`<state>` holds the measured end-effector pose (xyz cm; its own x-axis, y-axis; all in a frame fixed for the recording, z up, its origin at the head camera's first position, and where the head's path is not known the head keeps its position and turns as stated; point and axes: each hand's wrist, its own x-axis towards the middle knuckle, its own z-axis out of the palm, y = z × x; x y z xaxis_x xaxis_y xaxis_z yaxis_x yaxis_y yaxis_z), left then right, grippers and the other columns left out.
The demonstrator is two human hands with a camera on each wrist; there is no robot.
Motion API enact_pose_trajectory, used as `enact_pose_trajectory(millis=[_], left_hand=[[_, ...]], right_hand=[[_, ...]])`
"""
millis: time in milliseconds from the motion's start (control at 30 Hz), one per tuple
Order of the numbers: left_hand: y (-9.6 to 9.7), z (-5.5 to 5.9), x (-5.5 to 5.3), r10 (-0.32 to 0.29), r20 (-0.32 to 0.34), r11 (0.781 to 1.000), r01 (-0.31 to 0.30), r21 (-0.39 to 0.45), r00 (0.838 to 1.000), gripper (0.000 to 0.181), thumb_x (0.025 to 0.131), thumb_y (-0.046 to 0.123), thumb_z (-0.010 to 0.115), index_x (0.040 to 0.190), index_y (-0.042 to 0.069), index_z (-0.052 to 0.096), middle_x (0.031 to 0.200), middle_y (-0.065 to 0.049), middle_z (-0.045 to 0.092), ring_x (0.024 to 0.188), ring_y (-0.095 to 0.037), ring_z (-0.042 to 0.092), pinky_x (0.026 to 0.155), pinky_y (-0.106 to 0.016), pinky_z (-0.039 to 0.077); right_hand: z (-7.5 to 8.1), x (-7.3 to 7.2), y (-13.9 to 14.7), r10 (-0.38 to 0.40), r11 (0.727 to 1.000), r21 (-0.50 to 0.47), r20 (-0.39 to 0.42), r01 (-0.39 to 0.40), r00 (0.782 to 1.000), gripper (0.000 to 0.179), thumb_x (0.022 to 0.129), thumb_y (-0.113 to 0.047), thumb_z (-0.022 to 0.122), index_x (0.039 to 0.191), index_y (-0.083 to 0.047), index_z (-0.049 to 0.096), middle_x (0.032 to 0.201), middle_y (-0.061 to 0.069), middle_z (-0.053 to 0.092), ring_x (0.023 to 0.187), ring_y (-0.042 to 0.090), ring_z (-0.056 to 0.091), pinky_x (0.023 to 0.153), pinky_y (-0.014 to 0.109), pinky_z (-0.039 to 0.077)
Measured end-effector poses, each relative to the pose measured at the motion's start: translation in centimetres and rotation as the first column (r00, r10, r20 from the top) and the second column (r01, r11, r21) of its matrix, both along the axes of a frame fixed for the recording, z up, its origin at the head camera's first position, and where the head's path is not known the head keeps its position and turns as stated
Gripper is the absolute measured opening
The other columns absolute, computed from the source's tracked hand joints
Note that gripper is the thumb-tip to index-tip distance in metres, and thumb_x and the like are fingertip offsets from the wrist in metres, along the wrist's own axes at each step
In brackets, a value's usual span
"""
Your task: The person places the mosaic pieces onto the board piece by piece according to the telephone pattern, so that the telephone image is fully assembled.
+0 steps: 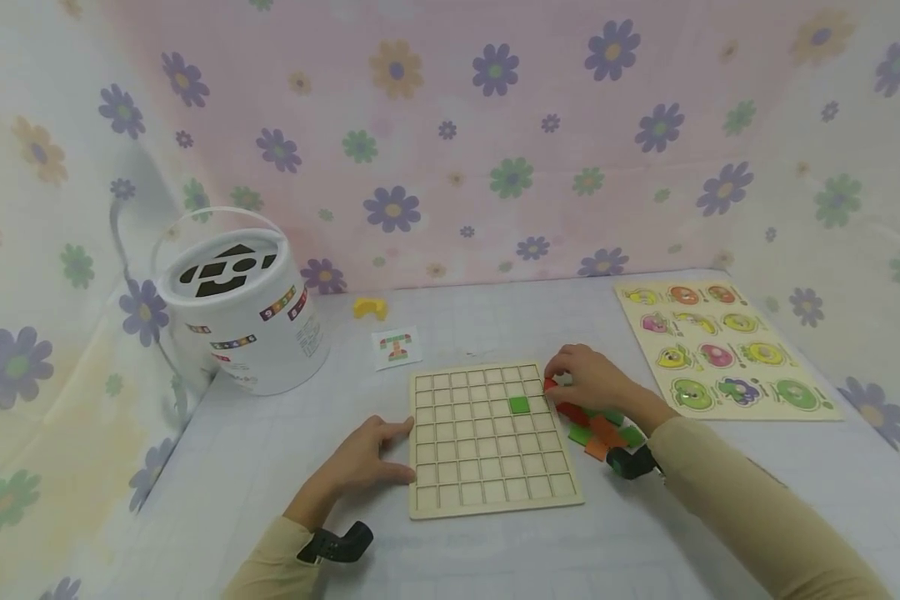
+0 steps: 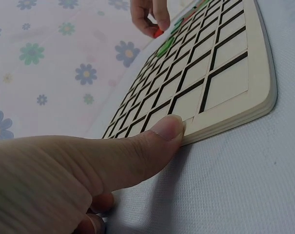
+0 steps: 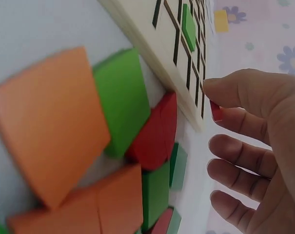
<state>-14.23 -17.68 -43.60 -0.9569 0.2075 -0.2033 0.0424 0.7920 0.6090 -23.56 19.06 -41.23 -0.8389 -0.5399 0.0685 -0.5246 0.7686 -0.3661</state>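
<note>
A pale wooden grid board (image 1: 495,507) lies on the table with one green square tile (image 1: 520,405) in a cell toward its upper right. My left hand (image 1: 360,457) rests at its left side, thumb and index finger spread apart and touching the edge; the thumb (image 2: 157,134) presses there in the left wrist view. Between thumb and index finger my right hand (image 1: 592,379) pinches a small red tile (image 3: 215,111) by the board's right edge, its other fingers loosely bent. Below that hand lies a pile of loose tiles, among them an orange tile (image 3: 54,122) and red and green ones.
Behind the board lies a small card (image 1: 397,347) with a coloured tile pattern, near a yellow arched piece (image 1: 370,307). A white lidded bucket (image 1: 251,337) stands at the back left. On the right lies a wooden fruit-picture board (image 1: 765,412). Flowered cloth surrounds the table.
</note>
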Motion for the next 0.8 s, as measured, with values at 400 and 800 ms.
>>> enact_pose_trajectory(millis=[400, 800], left_hand=[[-0.1, 0.0, -0.2, -0.001, -0.006, 1.0, 0.001, -0.011, 1.0, 0.082, 0.067, 0.033, 0.09, 0.14, 0.018, 0.056, 0.092, -0.002, 0.045, 0.083, -0.015, 0.039, 0.07, -0.028, 0.031], [-0.1, -0.1, -0.2, 0.009, 0.002, 1.0, -0.009, -0.016, 1.0, 0.082, 0.067, 0.034, 0.089, 0.14, 0.019, 0.056, 0.092, -0.002, 0.046, 0.083, -0.015, 0.039, 0.07, -0.028, 0.031]], right_hand=[[0.2, -0.5, -3.0, 0.001, 1.0, 0.006, 0.029, -0.001, 1.0, 0.027, 0.088, -0.03, 0.072, 0.106, -0.01, 0.074, 0.099, 0.005, 0.064, 0.093, 0.022, 0.059, 0.083, 0.042, 0.049], [-0.4, -0.8, -4.8, 0.038, 0.999, -0.04, 0.062, -0.036, 0.997, 0.024, 0.089, -0.026, 0.071, 0.108, -0.011, 0.074, 0.102, 0.006, 0.065, 0.095, 0.022, 0.06, 0.082, 0.041, 0.051]])
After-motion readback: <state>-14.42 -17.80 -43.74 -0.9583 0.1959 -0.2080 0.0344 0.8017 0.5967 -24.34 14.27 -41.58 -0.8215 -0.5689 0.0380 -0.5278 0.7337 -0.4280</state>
